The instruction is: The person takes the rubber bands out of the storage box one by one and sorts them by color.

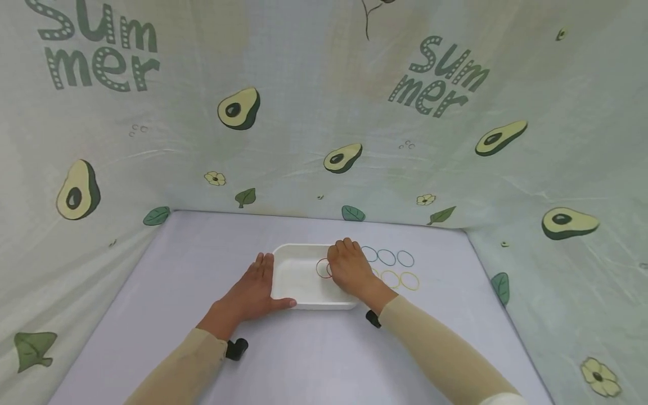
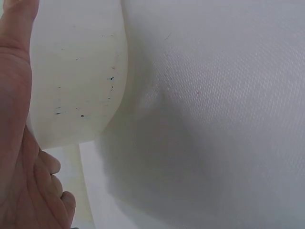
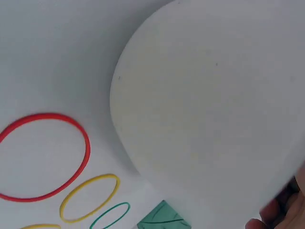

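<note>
A white tray [image 1: 301, 275] lies on the table in the head view. My left hand [image 1: 255, 289] rests against its left end, fingers straight and the thumb along the near rim. In the left wrist view that hand borders the tray's outer wall [image 2: 81, 81]. My right hand [image 1: 350, 267] is over the tray's right part, fingers curled, pinching a red rubber band [image 1: 328, 271] that its knuckles partly cover. Another red rubber band [image 1: 318, 268] shows just left of it in the tray. The right wrist view shows only some curled fingertips [image 3: 269, 212] past the tray wall.
Right of the tray lie a row of green rubber bands [image 1: 405, 250] and a row of yellow ones [image 1: 418, 280]. A red band [image 3: 88, 148] lies on the table near the tray's outer wall, hidden by my forearm in the head view. Patterned cloth [image 1: 283, 185] hangs behind the table.
</note>
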Available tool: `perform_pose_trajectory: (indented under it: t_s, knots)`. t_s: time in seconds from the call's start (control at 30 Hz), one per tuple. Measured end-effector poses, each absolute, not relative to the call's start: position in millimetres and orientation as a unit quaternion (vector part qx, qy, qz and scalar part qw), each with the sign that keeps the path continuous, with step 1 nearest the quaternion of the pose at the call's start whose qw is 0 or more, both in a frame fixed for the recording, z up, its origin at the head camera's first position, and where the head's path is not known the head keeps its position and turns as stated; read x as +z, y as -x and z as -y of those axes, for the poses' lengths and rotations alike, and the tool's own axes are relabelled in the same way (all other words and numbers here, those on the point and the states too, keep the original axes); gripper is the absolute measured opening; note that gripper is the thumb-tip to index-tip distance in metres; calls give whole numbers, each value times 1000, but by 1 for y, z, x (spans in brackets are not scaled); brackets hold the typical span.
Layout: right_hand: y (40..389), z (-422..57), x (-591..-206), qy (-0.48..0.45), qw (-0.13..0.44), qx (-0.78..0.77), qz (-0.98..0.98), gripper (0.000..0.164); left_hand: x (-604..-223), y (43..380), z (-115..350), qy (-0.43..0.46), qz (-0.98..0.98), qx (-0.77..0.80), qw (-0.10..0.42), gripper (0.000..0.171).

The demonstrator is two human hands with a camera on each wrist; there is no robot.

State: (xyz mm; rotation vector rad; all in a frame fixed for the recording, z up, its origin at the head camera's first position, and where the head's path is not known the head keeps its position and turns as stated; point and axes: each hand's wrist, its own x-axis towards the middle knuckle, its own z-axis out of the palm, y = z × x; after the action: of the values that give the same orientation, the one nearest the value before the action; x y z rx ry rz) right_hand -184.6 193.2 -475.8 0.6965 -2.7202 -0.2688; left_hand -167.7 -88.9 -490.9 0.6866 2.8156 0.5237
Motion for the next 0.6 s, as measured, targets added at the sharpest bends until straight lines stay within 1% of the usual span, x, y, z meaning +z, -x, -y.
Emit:
perform_pose_trajectory:
  t_s: [0.23, 0.3, 0.5, 0.6]
  knots:
    - [176, -220, -461, -234, 216, -96, 943, 23, -493, 168, 89, -237, -951, 178, 92, 133]
    - [173, -227, -457, -230, 224, -96, 942, 23, -492, 167, 89, -238, -949, 182, 93, 133]
    - [167, -247, -450, -212, 218, -97, 948, 24, -490, 166, 89, -239, -948, 185, 96, 132]
    - [163, -256, -448, -207, 213, -98, 950, 22, -491, 166, 90, -237, -949, 183, 96, 132]
